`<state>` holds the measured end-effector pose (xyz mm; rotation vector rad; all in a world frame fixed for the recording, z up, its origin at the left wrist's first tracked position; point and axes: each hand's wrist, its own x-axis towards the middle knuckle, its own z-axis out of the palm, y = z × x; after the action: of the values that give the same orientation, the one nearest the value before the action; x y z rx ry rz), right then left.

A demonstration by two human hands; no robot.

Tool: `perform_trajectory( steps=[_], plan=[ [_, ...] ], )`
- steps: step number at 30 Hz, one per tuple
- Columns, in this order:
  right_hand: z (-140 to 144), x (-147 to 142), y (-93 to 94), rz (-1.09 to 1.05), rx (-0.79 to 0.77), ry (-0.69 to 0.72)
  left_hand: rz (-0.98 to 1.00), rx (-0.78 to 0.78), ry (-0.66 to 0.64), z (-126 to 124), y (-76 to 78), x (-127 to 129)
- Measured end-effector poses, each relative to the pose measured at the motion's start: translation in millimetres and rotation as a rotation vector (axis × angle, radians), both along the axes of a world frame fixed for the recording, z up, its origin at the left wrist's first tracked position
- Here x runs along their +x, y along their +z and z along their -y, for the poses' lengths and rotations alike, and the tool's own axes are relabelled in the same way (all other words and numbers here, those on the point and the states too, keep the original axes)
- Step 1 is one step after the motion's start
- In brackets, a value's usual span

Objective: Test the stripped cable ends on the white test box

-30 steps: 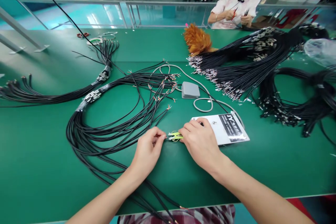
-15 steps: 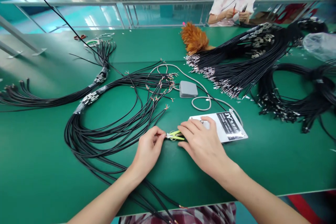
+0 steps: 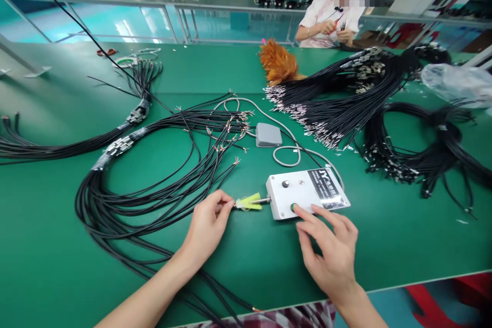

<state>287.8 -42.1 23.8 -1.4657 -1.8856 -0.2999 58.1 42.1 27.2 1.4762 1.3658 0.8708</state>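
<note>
My left hand is closed in a pinch on a cable end, mostly hidden by the fingers, at the tip of a yellow-green clip. The clip sits on a metal shaft that sticks out from the left side of a white box. With fingers apart, my right hand rests at the box's front edge, its index fingertip on a green button. A black knob and a black printed label show on the box top. Bundled black cables curve past my left hand.
A grey pedal-like block with a grey cord lies behind the box. Black cable bundles with bare ends and a coiled bundle lie right, near an orange duster. A co-worker sits across the green table.
My right hand has let go of the clip and moved right, onto the green button. My left hand still pinches at the clip's tip. The whole view has shifted slightly.
</note>
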Motion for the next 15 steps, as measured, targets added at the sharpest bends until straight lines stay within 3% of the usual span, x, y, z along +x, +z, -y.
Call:
perform_trajectory(
  steps=[9, 12, 15],
  plan=[
    [3.3, 0.2, -4.3, -0.042, 0.033, 0.015, 0.020, -0.011, 0.071, 8.3, 3.5, -20.6],
    [14.9, -9.7, -5.4, -0.071, 0.020, 0.109, 0.060, 0.024, 0.143, -6.9, 18.5, -32.3],
    [24.8, -18.6, -10.5, -0.115, -0.053, 0.249, 0.165, 0.081, 0.302, -42.0, 41.2, -55.0]
  ],
)
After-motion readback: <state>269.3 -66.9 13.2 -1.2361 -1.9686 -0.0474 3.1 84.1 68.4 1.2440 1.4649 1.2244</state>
